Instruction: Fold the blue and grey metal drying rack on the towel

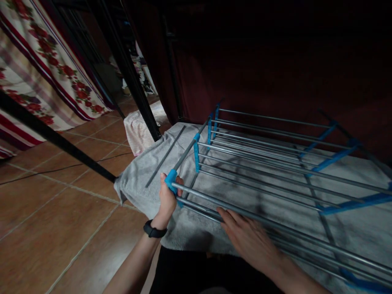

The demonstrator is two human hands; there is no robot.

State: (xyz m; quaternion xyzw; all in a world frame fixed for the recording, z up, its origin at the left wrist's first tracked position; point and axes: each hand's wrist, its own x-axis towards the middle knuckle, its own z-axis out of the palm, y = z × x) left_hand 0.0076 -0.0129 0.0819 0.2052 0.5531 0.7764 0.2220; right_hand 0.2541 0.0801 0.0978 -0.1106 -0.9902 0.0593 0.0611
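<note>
A rack of grey metal rods (266, 169) with blue plastic joints stands on a grey blanket. At its near left corner my left hand (168, 198), with a black wristband, is closed around a blue corner connector (171, 179). The thumb lies on the outer side and fingertips show on the inner side. My right hand (245, 234) lies along the near side of the rack, over the lower rods, its fingers stretched out and touching the long front tube (208, 198). Its thumb is hidden. One loose grey rod (165, 157) lies on the blanket (137, 175) left of the rack.
Black metal posts (128, 69) and a slanting black bar (58, 136) frame the left side. A dark red curtain (245, 81) hangs behind the rack. Beyond the brown tiled floor (85, 220), with a thin cable (67, 167), hangs a floral curtain (52, 65).
</note>
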